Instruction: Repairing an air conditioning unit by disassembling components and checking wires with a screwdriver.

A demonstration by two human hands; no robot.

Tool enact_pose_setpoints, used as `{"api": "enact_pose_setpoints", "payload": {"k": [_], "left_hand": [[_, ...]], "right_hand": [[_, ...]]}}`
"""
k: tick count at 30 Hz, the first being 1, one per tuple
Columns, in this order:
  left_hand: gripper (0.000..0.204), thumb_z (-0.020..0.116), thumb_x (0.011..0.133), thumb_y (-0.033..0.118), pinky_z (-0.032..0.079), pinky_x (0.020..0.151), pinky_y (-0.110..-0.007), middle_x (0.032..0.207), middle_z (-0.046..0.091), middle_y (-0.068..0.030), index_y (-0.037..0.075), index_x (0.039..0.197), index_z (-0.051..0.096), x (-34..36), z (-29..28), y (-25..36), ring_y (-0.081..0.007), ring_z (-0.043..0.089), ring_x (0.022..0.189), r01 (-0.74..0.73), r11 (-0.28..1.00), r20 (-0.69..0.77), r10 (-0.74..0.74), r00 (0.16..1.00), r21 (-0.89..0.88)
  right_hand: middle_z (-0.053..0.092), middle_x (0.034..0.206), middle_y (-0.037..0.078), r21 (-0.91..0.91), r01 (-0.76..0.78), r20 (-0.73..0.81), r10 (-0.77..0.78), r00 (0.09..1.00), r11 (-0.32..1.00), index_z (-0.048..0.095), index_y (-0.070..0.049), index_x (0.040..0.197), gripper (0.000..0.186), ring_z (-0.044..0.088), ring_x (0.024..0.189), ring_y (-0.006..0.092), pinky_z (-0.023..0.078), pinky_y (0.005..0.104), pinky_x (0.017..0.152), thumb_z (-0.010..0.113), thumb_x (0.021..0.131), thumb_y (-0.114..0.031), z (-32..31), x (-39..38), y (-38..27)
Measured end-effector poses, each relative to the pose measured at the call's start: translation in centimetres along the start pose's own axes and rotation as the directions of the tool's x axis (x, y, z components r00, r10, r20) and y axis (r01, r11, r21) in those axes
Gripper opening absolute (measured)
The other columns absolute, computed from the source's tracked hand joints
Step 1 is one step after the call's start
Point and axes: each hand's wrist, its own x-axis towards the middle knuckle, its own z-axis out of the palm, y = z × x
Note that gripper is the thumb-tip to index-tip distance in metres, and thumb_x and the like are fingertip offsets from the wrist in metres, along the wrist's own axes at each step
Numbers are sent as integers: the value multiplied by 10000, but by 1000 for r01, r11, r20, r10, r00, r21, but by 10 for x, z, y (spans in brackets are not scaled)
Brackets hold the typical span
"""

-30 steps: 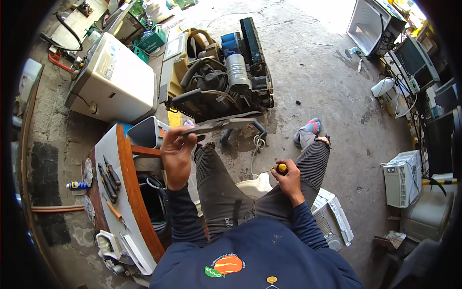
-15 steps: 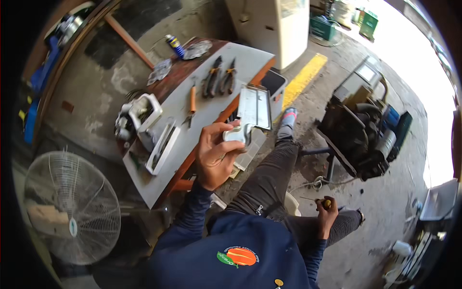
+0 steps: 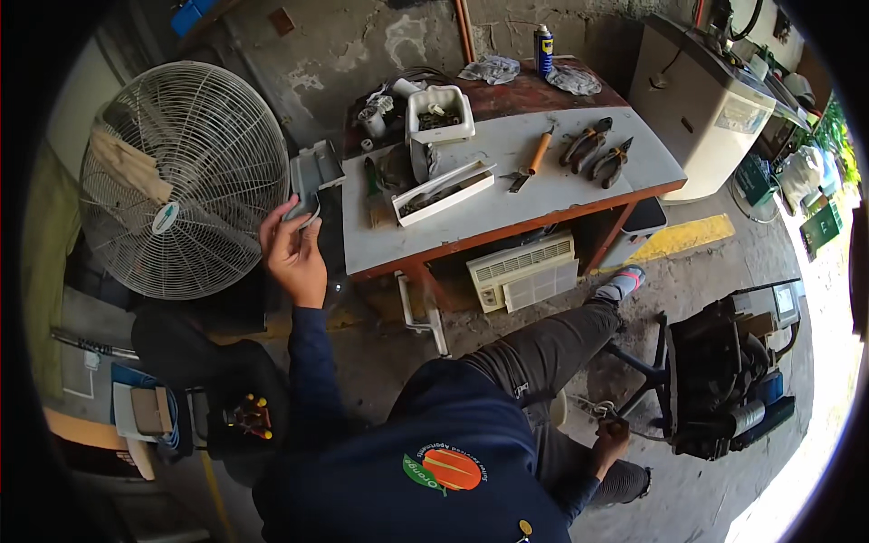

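Raised at the table's left end, my left hand pinches a grey, tray-like part with a flat rectangular panel and a curved lower end. The fan guard is right beside it. Low down by my right knee, my right hand is closed round a screwdriver, whose handle is mostly hidden by the fingers. On the grey-topped table lie two pliers, an orange-handled tool, a long white tray of small tools and a white tub of small parts.
A large caged fan stands left, a black chair with tools on it below. Under the table sits an air-conditioner unit. A tool bag rests on a stand at right. A blue spray can stands at the table's back.
My view has turned left, bringing the fan and chair further in. The left hand has carried the grey part leftward, from the table's front edge to beside the fan. My right hand stays near the knee.
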Motion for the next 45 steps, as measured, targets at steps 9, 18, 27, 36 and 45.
{"api": "enact_pose_setpoints", "payload": {"k": [9,18,27,36,45], "left_hand": [[103,701,855,-77,506,1004,-353,1295,567,-90,1,917,675,-50,9,-72,-277,629,1205,-82,995,254,66,965,54],[177,604,1018,163,481,847,-241,933,659,-47,-4,997,657,-15,29,-96,-164,660,926,486,837,413,-361,836,-253],[306,748,862,360,502,699,-369,839,683,-92,74,955,691,50,122,-166,-270,618,733,305,874,498,-470,729,378],[286,748,847,304,502,707,-371,804,679,-89,38,934,689,33,158,-102,-271,617,739,7,834,516,-348,783,552],[275,701,859,321,532,816,-442,994,726,-156,96,1018,701,35,130,-143,-367,658,910,54,826,569,-432,700,562]], "right_hand": [[588,647,68,-4,-40,-14,40,999,999,640,-26,876,111,498,562,176,414,325,568,698,795,-74,-7,-9,-27],[579,641,71,-14,-81,-24,81,996,997,632,-14,865,117,493,557,181,409,328,562,699,801,-85,-7,-14,-26],[596,680,90,-25,-88,-89,85,992,996,631,-4,874,136,509,586,210,426,343,591,698,790,-88,-3,-11,-19],[668,857,153,-43,-172,-54,170,984,984,657,2,978,242,591,746,312,494,394,733,716,767,-101,-7,-17,-11],[672,904,164,-13,-224,-4,224,975,975,654,9,1007,270,605,798,318,500,394,765,720,766,-93,-8,-13,-20]]}}
